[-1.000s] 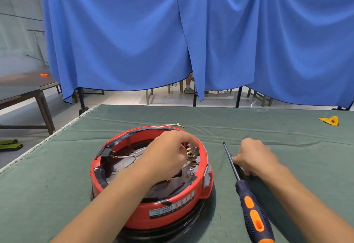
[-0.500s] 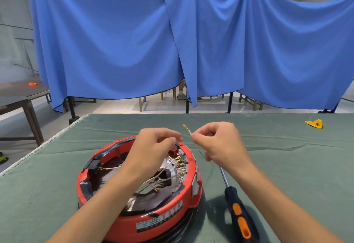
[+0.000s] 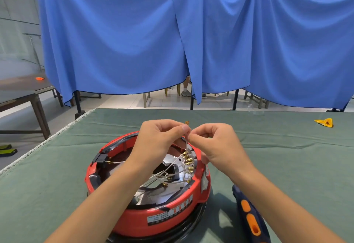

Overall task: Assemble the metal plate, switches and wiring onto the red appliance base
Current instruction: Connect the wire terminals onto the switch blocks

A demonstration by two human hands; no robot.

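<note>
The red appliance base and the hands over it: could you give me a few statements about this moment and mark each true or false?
1. Both hands pinch the same thin wire above the red appliance base. True: the left hand and the right hand meet on the wire, whose brass terminal sticks up between them.
2. The right hand holds the screwdriver. False: the screwdriver lies on the green cloth, right of the base.
3. Several brass terminals sit in a row inside the base's right side. True.
4. The yellow object lies inside the base. False: the yellow object lies far right on the cloth.
</note>
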